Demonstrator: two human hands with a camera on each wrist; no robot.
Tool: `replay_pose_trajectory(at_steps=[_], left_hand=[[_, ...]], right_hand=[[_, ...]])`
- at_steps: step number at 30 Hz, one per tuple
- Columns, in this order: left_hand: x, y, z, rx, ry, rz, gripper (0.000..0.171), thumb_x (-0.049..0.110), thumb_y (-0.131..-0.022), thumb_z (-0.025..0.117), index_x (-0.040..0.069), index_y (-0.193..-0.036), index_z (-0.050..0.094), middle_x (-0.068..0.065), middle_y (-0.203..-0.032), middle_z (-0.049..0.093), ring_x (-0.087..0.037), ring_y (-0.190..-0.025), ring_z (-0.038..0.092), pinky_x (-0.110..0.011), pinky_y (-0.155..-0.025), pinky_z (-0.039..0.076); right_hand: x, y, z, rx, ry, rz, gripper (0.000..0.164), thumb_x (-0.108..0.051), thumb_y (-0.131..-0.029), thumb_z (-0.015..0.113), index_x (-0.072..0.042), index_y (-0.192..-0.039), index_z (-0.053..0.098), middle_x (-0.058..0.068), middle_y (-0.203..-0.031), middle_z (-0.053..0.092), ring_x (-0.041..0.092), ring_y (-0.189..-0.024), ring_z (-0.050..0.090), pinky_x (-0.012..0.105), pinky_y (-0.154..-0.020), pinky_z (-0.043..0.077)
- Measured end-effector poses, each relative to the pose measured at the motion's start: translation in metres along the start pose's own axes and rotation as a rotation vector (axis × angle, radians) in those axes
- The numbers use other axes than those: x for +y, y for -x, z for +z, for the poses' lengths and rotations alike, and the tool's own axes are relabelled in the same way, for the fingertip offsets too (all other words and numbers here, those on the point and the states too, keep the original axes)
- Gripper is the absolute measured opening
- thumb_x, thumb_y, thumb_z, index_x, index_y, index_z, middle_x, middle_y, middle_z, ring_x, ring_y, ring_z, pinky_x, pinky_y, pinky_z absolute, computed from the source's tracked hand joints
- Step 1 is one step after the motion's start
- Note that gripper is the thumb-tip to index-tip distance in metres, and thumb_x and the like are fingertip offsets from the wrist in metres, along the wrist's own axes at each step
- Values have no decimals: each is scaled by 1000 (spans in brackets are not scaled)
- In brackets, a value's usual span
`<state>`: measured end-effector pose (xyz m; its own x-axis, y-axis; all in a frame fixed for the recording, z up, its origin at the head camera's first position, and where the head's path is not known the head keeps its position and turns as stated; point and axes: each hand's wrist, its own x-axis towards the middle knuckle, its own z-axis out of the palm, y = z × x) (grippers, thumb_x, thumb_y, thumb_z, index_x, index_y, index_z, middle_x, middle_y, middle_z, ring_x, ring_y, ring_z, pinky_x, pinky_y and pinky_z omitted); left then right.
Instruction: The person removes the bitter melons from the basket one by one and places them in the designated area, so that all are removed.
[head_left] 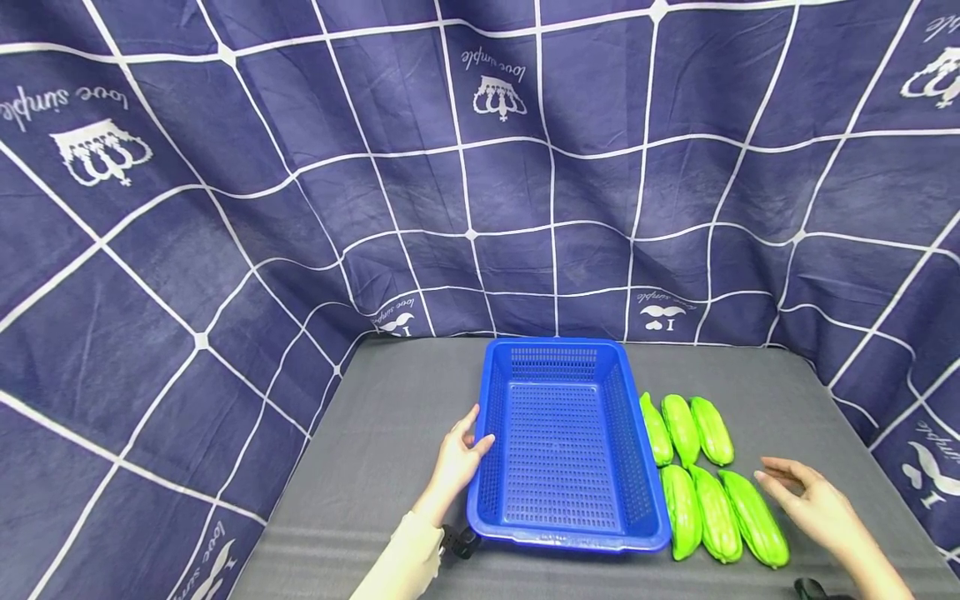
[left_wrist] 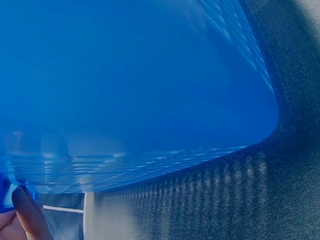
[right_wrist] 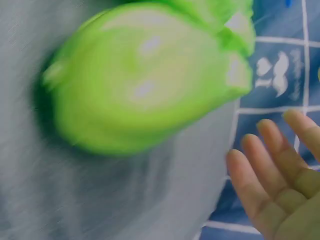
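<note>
A blue plastic basket (head_left: 558, 533) with mesh walls and a mesh floor stands on the grey table, nothing lying in it. At its left rim, my left hand (head_left: 456, 454) grips the edge, thumb over the inner side and fingers along the outside. The left wrist view shows the basket's wall (left_wrist: 140, 85) close up and my fingertips (left_wrist: 25, 205) at the lower left corner. Right of the basket lie several glossy bright green, long gourd-like vegetables (head_left: 753, 517) in two rows of three. My right hand (head_left: 813, 504) hovers beside the nearest right one (right_wrist: 135, 80), fingers loosely extended, holding nothing.
The grey tabletop (head_left: 390, 400) extends on both sides of the basket. A navy cloth (head_left: 585, 192) with white grid lines hangs behind and at both sides. The leftmost vegetables (head_left: 656, 429) lie right against the basket's right side.
</note>
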<state>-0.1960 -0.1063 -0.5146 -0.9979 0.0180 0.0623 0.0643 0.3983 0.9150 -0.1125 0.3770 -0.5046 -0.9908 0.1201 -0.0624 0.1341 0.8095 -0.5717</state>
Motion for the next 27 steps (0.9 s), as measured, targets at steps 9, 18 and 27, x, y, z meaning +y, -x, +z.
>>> replay_pose_trajectory(at_steps=[9,18,27], left_hand=[[-1,-4,-2,4,-7,19,60,4,-86,71,-4,-141,49,-30,-125,57,-24,-79,65,-29,-64,55],[-2,-7,-6,-3,-16,-16,59,9,-88,71,-3,-141,49,-29,-121,59,-18,-76,61,-28,-65,53],[2,-12,-25,-75,-100,-34,48,17,-94,64,-2,-137,54,-25,-132,60,-32,-97,68,-38,-75,55]], right_hand=[[-58,-16,6,144,-115,-176,39,-28,-98,60,2,-122,63,24,-117,63,-29,-88,35,10,-67,46],[-109,-38,19,229,-244,-333,25,-12,-95,63,2,-115,67,23,-110,69,-25,-89,46,2,-73,41],[-138,-51,27,219,-226,-368,24,-14,-94,64,-1,-113,69,16,-108,72,-20,-90,49,7,-77,45]])
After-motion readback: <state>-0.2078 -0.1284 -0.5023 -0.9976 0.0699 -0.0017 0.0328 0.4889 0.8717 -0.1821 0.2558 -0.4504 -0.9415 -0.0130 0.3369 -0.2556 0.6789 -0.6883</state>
